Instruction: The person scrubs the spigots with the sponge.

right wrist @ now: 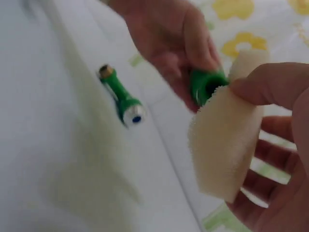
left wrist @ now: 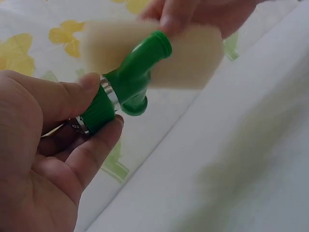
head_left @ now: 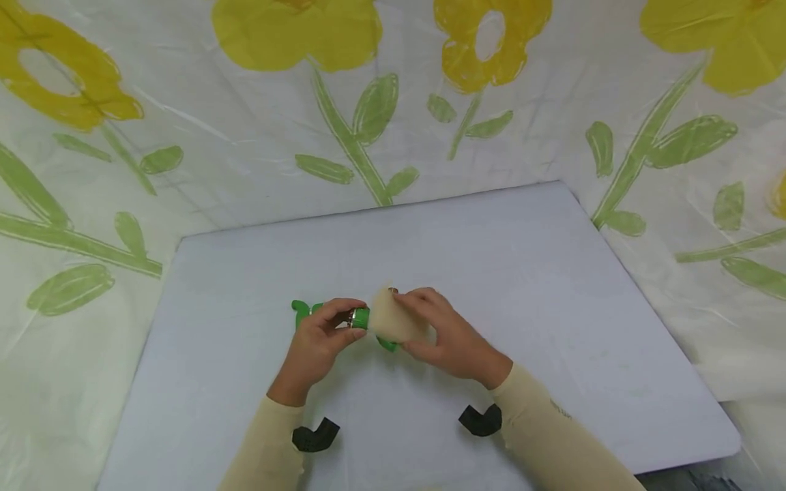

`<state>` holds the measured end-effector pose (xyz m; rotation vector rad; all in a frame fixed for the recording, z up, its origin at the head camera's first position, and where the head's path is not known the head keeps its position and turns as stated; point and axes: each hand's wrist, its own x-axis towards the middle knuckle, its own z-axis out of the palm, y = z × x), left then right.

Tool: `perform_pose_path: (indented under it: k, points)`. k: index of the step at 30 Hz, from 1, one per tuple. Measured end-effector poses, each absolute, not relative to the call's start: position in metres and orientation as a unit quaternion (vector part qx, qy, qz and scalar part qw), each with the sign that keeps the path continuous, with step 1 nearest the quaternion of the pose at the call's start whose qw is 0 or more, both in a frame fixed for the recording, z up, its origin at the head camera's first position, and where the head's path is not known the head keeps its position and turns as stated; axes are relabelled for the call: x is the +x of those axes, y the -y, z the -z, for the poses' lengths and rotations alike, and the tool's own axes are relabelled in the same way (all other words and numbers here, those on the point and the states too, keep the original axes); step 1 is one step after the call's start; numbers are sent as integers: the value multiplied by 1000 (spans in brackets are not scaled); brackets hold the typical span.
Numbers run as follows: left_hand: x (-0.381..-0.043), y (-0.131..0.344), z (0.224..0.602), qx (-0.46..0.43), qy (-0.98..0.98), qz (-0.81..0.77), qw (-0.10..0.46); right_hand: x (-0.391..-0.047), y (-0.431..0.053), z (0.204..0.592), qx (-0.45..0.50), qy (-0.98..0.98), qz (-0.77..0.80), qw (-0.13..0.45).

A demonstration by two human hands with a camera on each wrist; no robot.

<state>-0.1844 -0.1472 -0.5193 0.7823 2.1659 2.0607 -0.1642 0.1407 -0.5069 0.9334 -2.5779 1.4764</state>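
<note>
My left hand (head_left: 319, 341) pinches the ribbed collar of a green Y-shaped hose fitting (left wrist: 133, 75) between thumb and fingers. The fitting has a silver ring and two branching outlets, which point toward the right hand. A cream sponge (right wrist: 224, 145) is held in my right hand (head_left: 451, 334), thumb on one face and fingers behind. In the left wrist view the sponge (left wrist: 188, 58) is blurred and lies behind the fitting. From the head view, the sponge hides most of the fitting, and whether the two touch I cannot tell.
On the white table (head_left: 491, 245) lies another green fitting (right wrist: 120, 94) with a brass end and a silver end with a blue centre. Green parts (head_left: 299, 310) show behind the left hand. A flower-printed sheet (head_left: 245, 136) rises behind the table.
</note>
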Motion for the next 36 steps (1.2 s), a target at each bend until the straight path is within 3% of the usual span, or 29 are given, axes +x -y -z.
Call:
perform_pose_path:
  k: [6,13,19,29,36]
  points:
    - [-186,149,523,258,-694,-672,19,-153,-137,499,350,801,-485,-25]
    - [-180,148,519,215,-652,-725,56,-169,-141,511,238,813,-531,37]
    - [-177,149,519,197,-634,-746,62,-170,-140,513,184,758,-625,2]
    - [-179,143,525,137,-601,-787,35,-141,-117,504,272,737,-618,38]
    - [-178,144,526,184,-549,-813,58,-150,-122,504,269,754,-595,73]
